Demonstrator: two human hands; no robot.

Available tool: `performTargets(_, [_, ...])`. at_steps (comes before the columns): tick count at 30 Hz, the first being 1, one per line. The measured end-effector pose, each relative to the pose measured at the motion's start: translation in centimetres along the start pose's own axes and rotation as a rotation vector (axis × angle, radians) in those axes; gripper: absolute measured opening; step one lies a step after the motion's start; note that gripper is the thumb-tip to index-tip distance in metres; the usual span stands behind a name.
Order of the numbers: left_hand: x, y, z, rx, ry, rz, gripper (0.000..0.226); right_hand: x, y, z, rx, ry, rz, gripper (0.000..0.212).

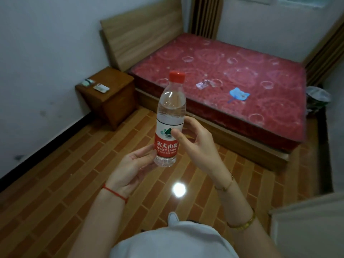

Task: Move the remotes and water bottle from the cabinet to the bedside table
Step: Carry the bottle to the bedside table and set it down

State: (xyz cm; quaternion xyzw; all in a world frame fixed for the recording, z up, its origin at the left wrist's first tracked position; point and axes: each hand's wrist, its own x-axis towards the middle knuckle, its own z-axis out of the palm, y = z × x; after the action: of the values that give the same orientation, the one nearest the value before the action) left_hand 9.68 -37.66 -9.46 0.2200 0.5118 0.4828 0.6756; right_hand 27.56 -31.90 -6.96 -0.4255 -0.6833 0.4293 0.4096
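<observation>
A clear water bottle (170,116) with a red cap and a red label stands upright in mid-air in front of me. My left hand (132,168) pinches its base from the left. My right hand (193,142) holds its label, thumb in front and fingers behind. Far left, the brown wooden bedside table (113,101) carries two remotes: a white one (101,88) and a smaller pale green one (87,82) near the wall.
A bed with a red patterned mattress (232,86) and wooden headboard (143,32) fills the right. A blue item (239,94) and crumpled plastic (204,83) lie on it. A white cabinet edge (307,226) sits at lower right. Brown tiled floor stretches between.
</observation>
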Motion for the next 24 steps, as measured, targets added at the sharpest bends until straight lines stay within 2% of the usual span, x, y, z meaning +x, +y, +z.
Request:
performTargets(5, [5.1,3.2,-0.2,-0.058,0.093,0.031,0.047,8.0,1.6,0.2,0.032,-0.099,-0.03,0.042])
performTargets(11, [11.5,6.1,-1.2,-0.139,0.177,0.028,0.041,16.7,4.7,1.4,0.042,-0.219,-0.03,0.044])
performTargets(14, [15.3,7.8,-2.0,-0.148,0.201,0.024,0.037,21.0,6.4,2.3,0.036,-0.243,-0.034,0.043])
performTargets(24, [29.9,18.3,-6.4,-0.108,0.243,0.064,0.052,40.0,9.1,6.3,0.04,-0.29,-0.061,0.043])
